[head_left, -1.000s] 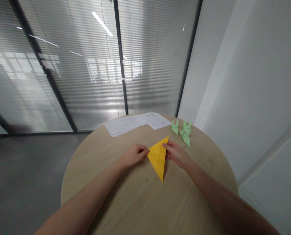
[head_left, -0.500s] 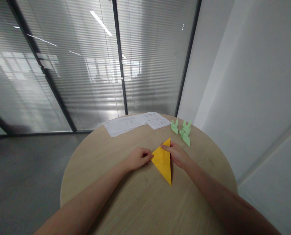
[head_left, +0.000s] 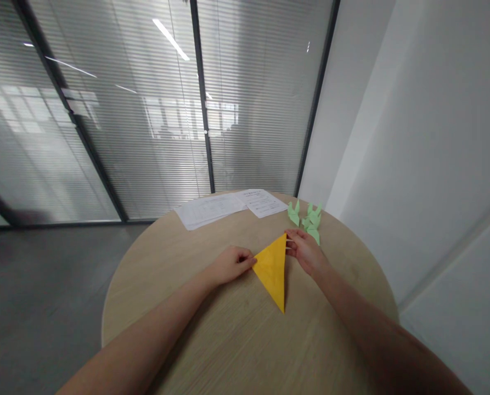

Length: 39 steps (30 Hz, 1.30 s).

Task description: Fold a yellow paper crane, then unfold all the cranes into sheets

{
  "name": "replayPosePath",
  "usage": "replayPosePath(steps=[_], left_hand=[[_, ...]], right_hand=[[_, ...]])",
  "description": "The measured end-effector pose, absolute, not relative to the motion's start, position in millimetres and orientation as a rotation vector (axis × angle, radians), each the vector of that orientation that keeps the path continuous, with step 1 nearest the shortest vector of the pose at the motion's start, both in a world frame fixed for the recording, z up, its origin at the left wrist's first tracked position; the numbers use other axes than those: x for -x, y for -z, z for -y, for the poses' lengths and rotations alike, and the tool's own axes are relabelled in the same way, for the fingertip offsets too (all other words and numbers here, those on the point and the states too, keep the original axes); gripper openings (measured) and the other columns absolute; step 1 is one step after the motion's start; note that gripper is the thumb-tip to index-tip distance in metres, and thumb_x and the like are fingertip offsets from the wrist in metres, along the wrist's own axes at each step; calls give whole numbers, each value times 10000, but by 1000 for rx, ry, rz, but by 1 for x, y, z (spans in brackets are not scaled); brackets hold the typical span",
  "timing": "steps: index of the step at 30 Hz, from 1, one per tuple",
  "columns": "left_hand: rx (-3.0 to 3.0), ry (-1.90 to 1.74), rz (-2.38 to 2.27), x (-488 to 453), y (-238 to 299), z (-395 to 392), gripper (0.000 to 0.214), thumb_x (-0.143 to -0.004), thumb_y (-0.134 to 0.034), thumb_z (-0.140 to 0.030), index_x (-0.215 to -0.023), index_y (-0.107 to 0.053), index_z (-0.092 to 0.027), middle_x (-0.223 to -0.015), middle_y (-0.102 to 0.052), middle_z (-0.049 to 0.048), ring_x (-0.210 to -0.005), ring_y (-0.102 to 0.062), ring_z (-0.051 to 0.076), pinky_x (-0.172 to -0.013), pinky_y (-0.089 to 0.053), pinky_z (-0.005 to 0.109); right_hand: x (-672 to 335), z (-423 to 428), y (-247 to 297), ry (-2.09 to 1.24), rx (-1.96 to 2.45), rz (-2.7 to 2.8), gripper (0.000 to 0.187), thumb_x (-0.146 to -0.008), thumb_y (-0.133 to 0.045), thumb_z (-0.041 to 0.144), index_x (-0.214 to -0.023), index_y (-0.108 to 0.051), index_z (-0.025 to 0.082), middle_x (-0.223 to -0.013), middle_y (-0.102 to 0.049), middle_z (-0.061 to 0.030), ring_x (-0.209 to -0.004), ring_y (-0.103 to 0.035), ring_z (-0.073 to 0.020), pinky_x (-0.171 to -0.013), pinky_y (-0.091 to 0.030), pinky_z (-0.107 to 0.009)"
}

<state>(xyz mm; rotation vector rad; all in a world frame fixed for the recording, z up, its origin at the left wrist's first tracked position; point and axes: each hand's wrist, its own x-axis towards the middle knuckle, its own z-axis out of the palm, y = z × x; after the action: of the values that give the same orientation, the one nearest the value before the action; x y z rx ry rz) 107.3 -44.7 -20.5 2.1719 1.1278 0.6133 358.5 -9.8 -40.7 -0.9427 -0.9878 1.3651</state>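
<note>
Holding a bright yellow, flat-folded paper triangle (head_left: pixel 272 271) between two bare hands, well apart from each other and joined only by the paper. Clamped on the near-side left corner with thumb and fingers of the left hand (head_left: pixel 235 266). Gripped at the upper corner by fingertips of the right hand (head_left: pixel 304 251), with lower fingers slightly spread along the right edge; cannot tell how far behind the paper. Pointing with the longest tip back toward the body, below both hands and nearer the right one. Cannot tell whether lying against the wood or raised a little above it.

Under both hands and forearms, a round, pale wood-grain table (head_left: pixel 228 345). Just beyond the right hand and partly hidden by it, a cluster of small, pale green folded-paper figures (head_left: pixel 311 218) with pointed tips. Ahead of the left hand, well apart from it, overlapping white printed paper sheets (head_left: pixel 212 210), too small to read. Farther ahead of both hands, a dark-framed glass partition with horizontal blinds (head_left: pixel 162 148); off to the right hand's side, a plain white wall (head_left: pixel 446 120).
</note>
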Motion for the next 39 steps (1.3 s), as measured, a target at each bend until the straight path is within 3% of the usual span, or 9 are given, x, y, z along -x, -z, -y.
replayPosePath(steps=[8,19,33,39], left_hand=[[-1693,-833,-1153,-100,34,28,418,-848,-578,-598,-784,-597,-186,-668,-605,5,-620,-588,146,-598,-472,268],[-1484,-925,-1116,-96,34,22,426,-791,-683,-594,-785,-607,-175,-653,-634,3,-601,-612,132,-589,-500,257],[-1281,-1050,-968,-120,32,39,397,-827,-714,-478,-1062,-680,-159,-881,-722,60,-717,-670,154,-645,-546,280],[-1206,-1090,-1009,-119,32,38,346,-827,-718,-409,-1057,-686,-153,-878,-725,63,-700,-665,147,-622,-524,258]], right_hand=[[-361,13,36,-1547,906,984,260,-835,-714,366,-1041,-641,225,-1027,-721,-84,-818,-710,-204,-704,-583,-344],[-346,19,47,-1679,806,1206,406,-747,-837,376,-1081,-709,184,-1015,-752,-86,-798,-706,-187,-679,-555,-300],[-338,37,39,-1761,656,1405,531,-735,-853,423,-1172,-613,239,-1122,-674,-73,-887,-691,-203,-644,-598,-301],[-338,39,36,-1791,605,1410,540,-763,-828,445,-1206,-593,246,-1100,-643,-63,-845,-684,-191,-558,-616,-277]])
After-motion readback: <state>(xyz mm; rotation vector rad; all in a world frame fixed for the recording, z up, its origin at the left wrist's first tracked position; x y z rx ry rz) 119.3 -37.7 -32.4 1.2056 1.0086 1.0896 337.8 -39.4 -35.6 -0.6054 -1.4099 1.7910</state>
